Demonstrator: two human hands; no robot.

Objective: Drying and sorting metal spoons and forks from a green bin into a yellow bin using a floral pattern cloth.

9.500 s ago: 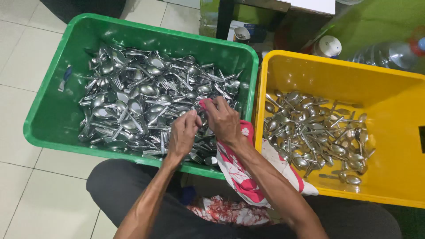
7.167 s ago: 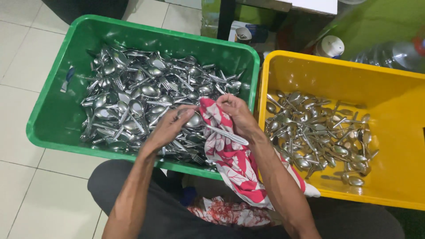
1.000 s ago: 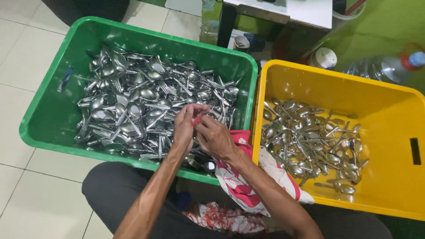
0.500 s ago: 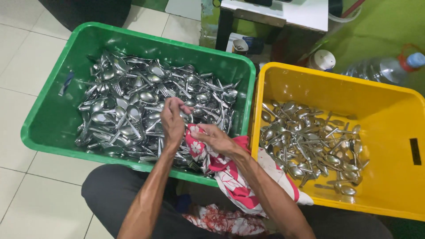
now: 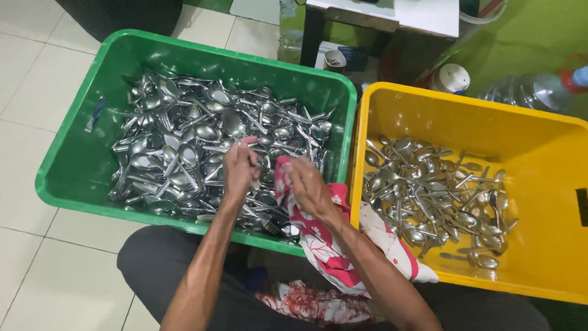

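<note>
Our left hand (image 5: 240,168) hangs over the green plastic crate (image 5: 73,178), its fingers curled together on the heap of steel spoons and forks (image 5: 184,147); it seems to pinch one piece, but we cannot tell for sure which one, because the fingers cover it. Our right hand (image 5: 309,187) is closed on the red-and-white patterned cloth (image 5: 331,251), which drapes over the rim between this crate and the yellow plastic crate (image 5: 551,153) that holds fewer spoons (image 5: 435,202). We think the main risk is in the tangle: if the left hand lifts one piece, neighbours hooked on it may rise with it and fall outside, onto the tiled floor (image 5: 37,73). Fork tines may also prick the fingers. The loose cloth may slip off the rim if the right hand relaxes.
</note>
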